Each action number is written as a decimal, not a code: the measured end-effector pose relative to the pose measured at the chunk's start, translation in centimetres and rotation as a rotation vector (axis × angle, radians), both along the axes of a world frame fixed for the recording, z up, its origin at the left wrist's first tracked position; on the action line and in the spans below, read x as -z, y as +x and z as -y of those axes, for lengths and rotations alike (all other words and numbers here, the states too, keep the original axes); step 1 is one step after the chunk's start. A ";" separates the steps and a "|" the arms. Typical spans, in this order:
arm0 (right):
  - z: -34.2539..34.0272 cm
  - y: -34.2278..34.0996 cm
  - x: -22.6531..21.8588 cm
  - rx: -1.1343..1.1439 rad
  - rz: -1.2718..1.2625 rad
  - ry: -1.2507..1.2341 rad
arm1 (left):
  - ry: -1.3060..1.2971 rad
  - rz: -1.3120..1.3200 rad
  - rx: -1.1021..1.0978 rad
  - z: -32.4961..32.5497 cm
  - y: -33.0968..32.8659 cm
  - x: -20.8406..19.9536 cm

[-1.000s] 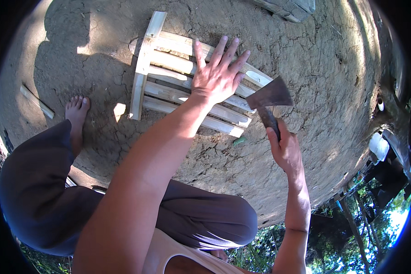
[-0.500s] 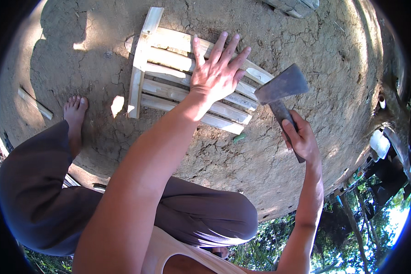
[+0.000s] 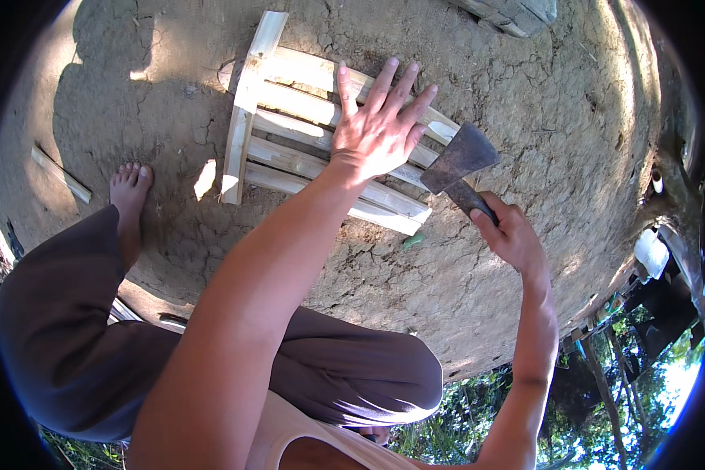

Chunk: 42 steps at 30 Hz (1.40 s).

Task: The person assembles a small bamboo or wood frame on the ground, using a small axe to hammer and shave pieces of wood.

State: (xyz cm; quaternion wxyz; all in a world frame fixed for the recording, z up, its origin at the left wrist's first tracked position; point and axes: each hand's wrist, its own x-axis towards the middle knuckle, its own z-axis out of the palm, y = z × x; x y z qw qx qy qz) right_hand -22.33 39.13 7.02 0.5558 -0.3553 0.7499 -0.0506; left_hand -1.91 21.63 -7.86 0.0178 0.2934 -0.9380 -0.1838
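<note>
Several pale wooden slats (image 3: 290, 160) lie side by side on the ground, their left ends against a crosspiece (image 3: 245, 106). Across the slats my left hand (image 3: 376, 125) is laid flat with its fingers spread, covering part of them. My right hand (image 3: 511, 233) is closed around the dark handle of a hatchet (image 3: 464, 157). The broad metal head of the hatchet is at the right ends of the slats, near the upper ones; whether it touches them I cannot tell.
Dry, cracked earth (image 3: 462, 305) surrounds the slats. A loose strip of wood (image 3: 61, 174) lies at the far left, beyond my bare foot (image 3: 130, 186). A dry leaf (image 3: 204, 179) is near the crosspiece, and a wooden block (image 3: 517, 16) sits at the top edge.
The hatchet has moved left and slightly down, its head now closer to the slat ends. My left hand stays spread on the slats.
</note>
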 end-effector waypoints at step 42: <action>-9.5 14.5 4.8 0.347 -0.785 -0.833 | -0.021 0.005 0.025 0.3 0.0 -0.3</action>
